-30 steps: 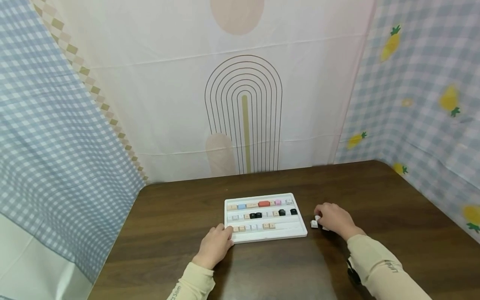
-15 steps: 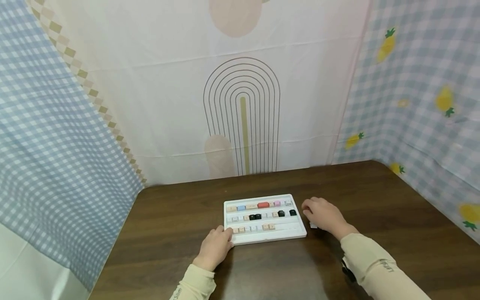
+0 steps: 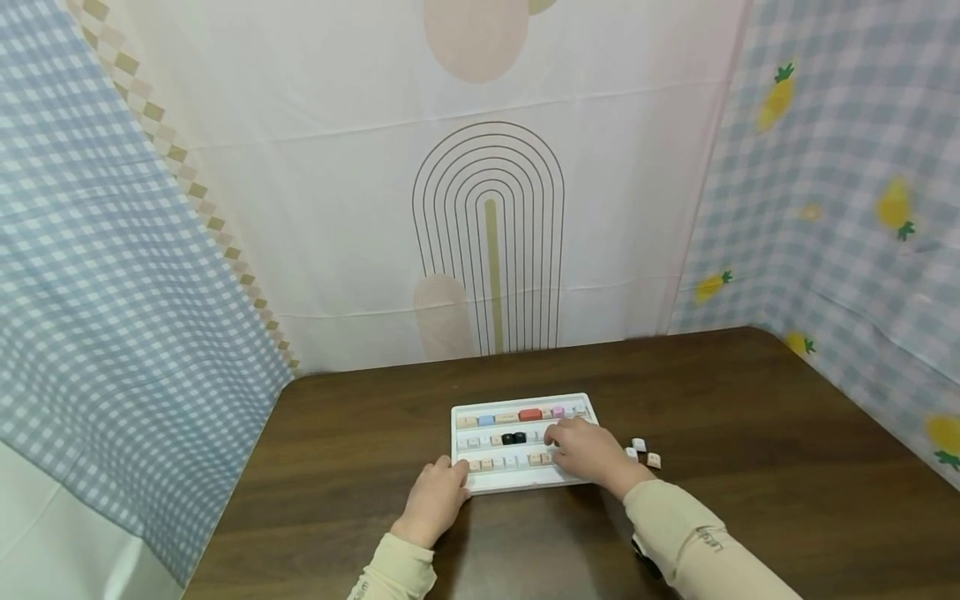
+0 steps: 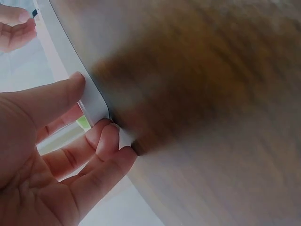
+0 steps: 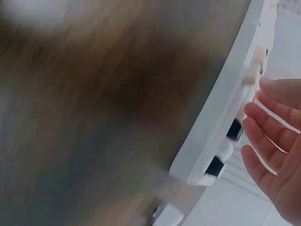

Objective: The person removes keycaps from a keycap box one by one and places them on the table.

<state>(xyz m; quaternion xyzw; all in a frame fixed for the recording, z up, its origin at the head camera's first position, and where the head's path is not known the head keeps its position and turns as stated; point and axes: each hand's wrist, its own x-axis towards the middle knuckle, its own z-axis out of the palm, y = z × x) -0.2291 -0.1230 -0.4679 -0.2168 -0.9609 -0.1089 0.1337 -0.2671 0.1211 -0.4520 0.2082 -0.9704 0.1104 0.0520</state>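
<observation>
A white tray with three rows of keyboard keycaps lies on the brown table. My left hand grips its front left corner; in the left wrist view the thumb presses the outer wall and the fingers curl around the corner. Over the tray's right part, my right hand has its fingertips down by the front row, right of two beige keycaps. In the right wrist view its thumb and bent fingers hover beside a beige keycap; I cannot tell whether they pinch a keycap.
Several keycaps lie loose to the right of the tray, among them a white keycap and a pale keycap. A red keycap and a blue keycap sit in the back row. Hanging cloths border the table's back and sides.
My right hand has moved left from the loose keycaps to over the tray, uncovering those keycaps and hiding the right end of the middle row. The left hand has stayed at the corner.
</observation>
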